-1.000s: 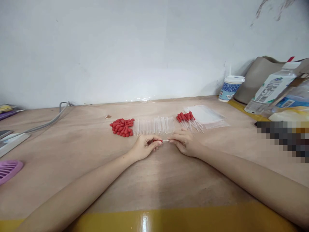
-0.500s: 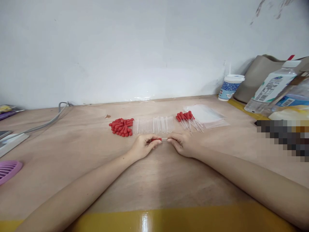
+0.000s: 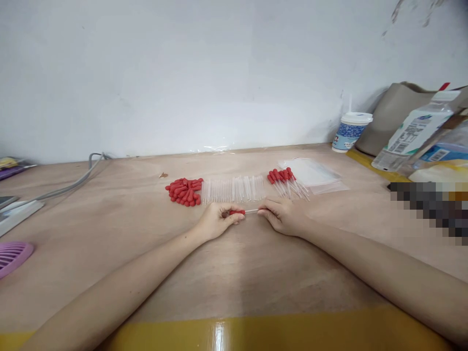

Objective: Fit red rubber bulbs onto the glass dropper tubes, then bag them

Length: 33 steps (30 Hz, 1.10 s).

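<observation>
Between the fingers of my left hand (image 3: 216, 219) is a red rubber bulb (image 3: 237, 212), its open end facing right. My right hand (image 3: 280, 216) pinches a thin clear dropper tube (image 3: 251, 211), whose left end meets the bulb. Just beyond my hands lies a row of loose clear tubes (image 3: 234, 189). Left of that row is a heap of red bulbs (image 3: 185, 192). Several droppers with red bulbs fitted (image 3: 287, 181) lie in a bunch behind my right hand.
Clear plastic bags (image 3: 314, 173) lie behind the droppers. On the right stand a lidded paper cup (image 3: 351, 131), a plastic bottle (image 3: 413, 131) and a grey-brown bag (image 3: 382, 114). A grey cable (image 3: 73, 186) and a pink slotted object (image 3: 14, 257) are on the left.
My right hand has shifted slightly right, so more of the clear tube shows between my hands. My left hand stays in place with the bulb.
</observation>
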{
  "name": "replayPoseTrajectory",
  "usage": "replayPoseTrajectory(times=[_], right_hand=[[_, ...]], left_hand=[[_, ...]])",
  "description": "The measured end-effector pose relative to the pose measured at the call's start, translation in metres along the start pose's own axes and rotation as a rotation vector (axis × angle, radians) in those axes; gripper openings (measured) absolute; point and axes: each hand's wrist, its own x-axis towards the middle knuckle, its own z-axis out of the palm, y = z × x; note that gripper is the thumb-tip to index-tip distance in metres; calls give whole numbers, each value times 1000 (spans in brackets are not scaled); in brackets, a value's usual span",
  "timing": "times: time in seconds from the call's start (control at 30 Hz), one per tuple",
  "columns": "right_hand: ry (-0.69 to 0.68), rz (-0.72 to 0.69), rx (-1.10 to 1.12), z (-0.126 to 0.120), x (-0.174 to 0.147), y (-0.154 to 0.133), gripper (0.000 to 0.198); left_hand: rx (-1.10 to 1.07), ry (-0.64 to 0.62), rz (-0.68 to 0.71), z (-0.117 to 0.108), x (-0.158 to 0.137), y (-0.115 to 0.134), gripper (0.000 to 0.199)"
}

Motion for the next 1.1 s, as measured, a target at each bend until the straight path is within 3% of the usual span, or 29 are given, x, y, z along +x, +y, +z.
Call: replayPoseTrajectory(times=[0.27,0.7,0.97,1.1], right_hand=[[-2,-10,-52,4,1,-5,26],[-272,226,1,1,11,-14,34],[-357,195,24,-18,18,-14,25],[-312,378,5,-36,21,-4,20]], left_hand=[[-16,8,26,1,-1,-1,24],[120,24,129,1,-1,-5,24],[178,93,123,-1,-1,-1,30],[142,114,60,-3,2,-6,43]])
